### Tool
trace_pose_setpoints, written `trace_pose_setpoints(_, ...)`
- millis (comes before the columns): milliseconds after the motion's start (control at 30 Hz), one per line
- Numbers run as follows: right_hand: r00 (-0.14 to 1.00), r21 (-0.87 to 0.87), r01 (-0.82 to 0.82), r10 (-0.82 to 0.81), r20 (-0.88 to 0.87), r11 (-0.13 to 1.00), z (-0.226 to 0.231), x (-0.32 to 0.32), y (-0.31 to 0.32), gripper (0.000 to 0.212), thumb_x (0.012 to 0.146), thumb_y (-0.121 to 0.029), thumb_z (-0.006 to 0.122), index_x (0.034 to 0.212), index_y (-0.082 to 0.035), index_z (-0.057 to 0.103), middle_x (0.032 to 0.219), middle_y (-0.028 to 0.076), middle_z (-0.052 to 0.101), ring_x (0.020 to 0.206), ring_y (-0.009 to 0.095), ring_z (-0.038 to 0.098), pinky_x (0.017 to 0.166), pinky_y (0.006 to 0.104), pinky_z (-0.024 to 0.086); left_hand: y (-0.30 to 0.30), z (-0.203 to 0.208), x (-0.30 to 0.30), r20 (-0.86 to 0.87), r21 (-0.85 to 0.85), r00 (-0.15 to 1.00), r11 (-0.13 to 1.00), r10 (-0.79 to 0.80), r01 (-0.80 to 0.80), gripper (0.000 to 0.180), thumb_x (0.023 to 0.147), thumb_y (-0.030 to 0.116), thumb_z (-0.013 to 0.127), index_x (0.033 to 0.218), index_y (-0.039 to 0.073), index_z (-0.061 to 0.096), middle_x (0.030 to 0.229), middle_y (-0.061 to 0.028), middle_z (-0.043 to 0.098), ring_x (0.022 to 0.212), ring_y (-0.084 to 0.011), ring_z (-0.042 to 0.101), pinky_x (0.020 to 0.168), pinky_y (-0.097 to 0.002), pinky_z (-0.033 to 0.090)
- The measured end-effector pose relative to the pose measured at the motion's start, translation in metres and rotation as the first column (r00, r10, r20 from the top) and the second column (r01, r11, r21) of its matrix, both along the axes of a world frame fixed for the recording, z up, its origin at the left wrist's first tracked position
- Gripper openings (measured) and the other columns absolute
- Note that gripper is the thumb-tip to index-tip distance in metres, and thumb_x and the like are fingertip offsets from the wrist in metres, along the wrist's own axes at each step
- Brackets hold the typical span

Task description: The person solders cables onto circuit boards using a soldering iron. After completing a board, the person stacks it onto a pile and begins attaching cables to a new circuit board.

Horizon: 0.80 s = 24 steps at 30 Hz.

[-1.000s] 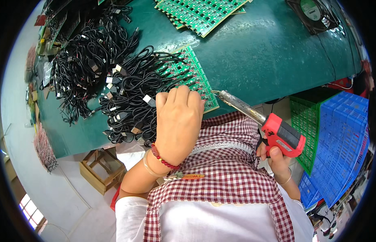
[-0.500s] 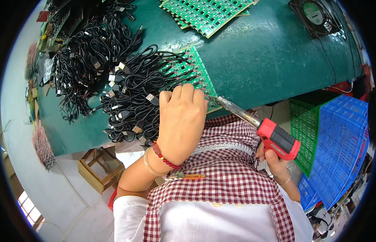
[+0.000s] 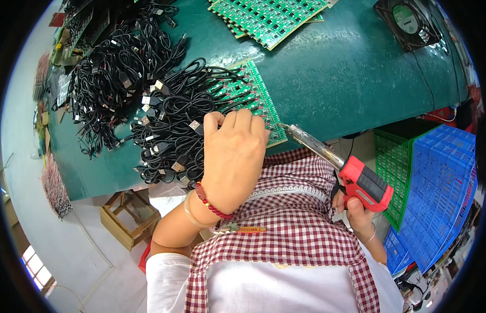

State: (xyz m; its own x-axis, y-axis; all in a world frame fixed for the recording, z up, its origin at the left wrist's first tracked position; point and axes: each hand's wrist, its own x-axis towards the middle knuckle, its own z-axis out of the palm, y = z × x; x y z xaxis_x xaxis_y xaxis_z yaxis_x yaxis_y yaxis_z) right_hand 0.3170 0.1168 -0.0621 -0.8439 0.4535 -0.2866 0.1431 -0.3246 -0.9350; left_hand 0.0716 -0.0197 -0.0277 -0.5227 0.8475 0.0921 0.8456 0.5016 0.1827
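Observation:
My left hand [image 3: 235,148] is closed, knuckles up, over the near end of a green circuit board panel [image 3: 265,99]. Its fingertips are hidden, so what they pinch cannot be seen. Many black USB cables [image 3: 183,112] lie bundled beside that hand, their red-marked wire ends reaching onto the board. In my right hand [image 3: 357,213] is a soldering iron [image 3: 350,172] with a red and black handle and a long metal barrel. Its tip points left, just off the board's right edge, a little way from my left fingers.
More black cables [image 3: 115,78] are heaped at the far left. Stacked circuit board panels [image 3: 269,21] lie at the back, and a black fan [image 3: 408,23] stands at the far right. Green [image 3: 392,172] and blue plastic crates [image 3: 441,182] stand off the table's right side; a wooden stool [image 3: 123,224] is below left.
The soldering iron has drawn back slightly to the right, its tip now away from the board beside my left fingers. My left hand has barely moved.

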Motion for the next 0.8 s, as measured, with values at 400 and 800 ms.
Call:
trace_pose_setpoints(400, 0.998, -0.054, 0.012, -0.009, 0.054, 0.998, -0.004, 0.012, -0.011, 0.039, 0.090, -0.034, 0.060, 0.106, 0.002, 0.055, 0.072, 0.007, 0.058, 0.060, 0.011, 0.053, 0.055, 0.0258, 0.045, 0.000, -0.006, 0.002, 0.023, 0.090, 1.000, 0.996, -0.005, 0.003, 0.015, 0.074, 0.011, 0.069, 0.074, 0.009, 0.054, 0.070, -0.0024, 0.051, 0.072, -0.0201, 0.054, 0.076, -0.0376, 0.035)
trace_pose_setpoints(800, 1.000, -0.063, -0.006, 0.007, 0.018, 0.998, -0.005, 0.013, -0.013, 0.037, 0.090, -0.033, 0.058, 0.101, 0.002, 0.055, 0.073, 0.007, 0.057, 0.062, 0.012, 0.053, 0.057, 0.0262, 0.044, 0.004, -0.005, 0.000, 0.054, 0.039, 0.998, 0.999, -0.008, 0.006, 0.014, 0.074, 0.010, 0.067, 0.073, 0.008, 0.054, 0.071, -0.0046, 0.053, 0.072, -0.0217, 0.055, 0.074, -0.0371, 0.035)
